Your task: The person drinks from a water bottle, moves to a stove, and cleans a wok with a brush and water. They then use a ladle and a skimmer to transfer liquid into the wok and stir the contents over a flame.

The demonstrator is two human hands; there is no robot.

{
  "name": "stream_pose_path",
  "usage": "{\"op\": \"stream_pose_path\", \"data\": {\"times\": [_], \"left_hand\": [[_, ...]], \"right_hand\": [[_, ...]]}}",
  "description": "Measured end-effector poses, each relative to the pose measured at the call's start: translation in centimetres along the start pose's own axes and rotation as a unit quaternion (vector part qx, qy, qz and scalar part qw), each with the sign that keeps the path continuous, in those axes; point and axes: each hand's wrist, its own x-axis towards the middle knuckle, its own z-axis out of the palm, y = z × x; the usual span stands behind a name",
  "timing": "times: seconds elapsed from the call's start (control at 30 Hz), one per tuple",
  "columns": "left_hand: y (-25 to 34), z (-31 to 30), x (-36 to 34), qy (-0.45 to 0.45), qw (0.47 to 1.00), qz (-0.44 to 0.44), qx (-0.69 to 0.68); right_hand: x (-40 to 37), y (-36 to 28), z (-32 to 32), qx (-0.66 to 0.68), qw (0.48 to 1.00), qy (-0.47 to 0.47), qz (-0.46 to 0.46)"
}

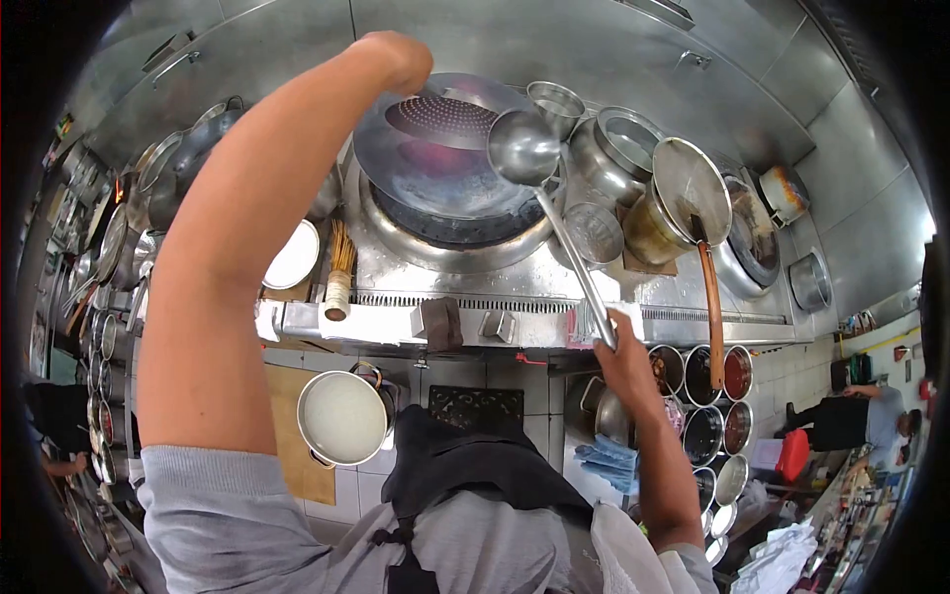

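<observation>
My right hand (621,354) is wrapped round the long metal handle of a ladle (524,147). The ladle's round bowl overlaps the right side of a large wok (416,188) over the burner ring. At the wok's far edge, my left hand (400,61) is closed and reaches out on a raised forearm. Its fingers are mostly hidden, and I cannot tell what they grip. Right below that hand, a perforated strainer (445,121) shows against the wok's inside.
A bamboo brush (339,272) lies left of the burner. A wire-mesh strainer with a wooden handle (690,188) rests on a pot at right, near metal pots (628,139). Below the counter stand a pot of whitish liquid (343,420) and several seasoning containers (703,436). Another person (871,421) is at far right.
</observation>
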Motion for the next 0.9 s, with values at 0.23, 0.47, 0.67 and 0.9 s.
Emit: {"op": "stream_pose_path", "data": {"times": [0.23, 0.47, 0.67, 0.9], "left_hand": [[0.2, -3.4, 1.6, -0.079, 0.994, -0.069, 0.002], [0.0, -2.7, 2.4, -0.009, 0.996, -0.077, -0.050], [-0.7, -2.3, 1.6, -0.030, 0.996, -0.067, -0.048], [0.0, -1.8, 2.4, 0.024, 0.994, -0.067, -0.079]], "right_hand": [[8.5, -6.6, -3.7, -0.235, 0.965, -0.062, -0.099], [15.0, -9.2, 0.1, -0.344, 0.920, -0.181, -0.043], [14.7, -9.2, 0.5, -0.335, 0.926, -0.167, -0.043], [13.7, -9.2, 0.7, -0.343, 0.923, -0.159, -0.068]]}}
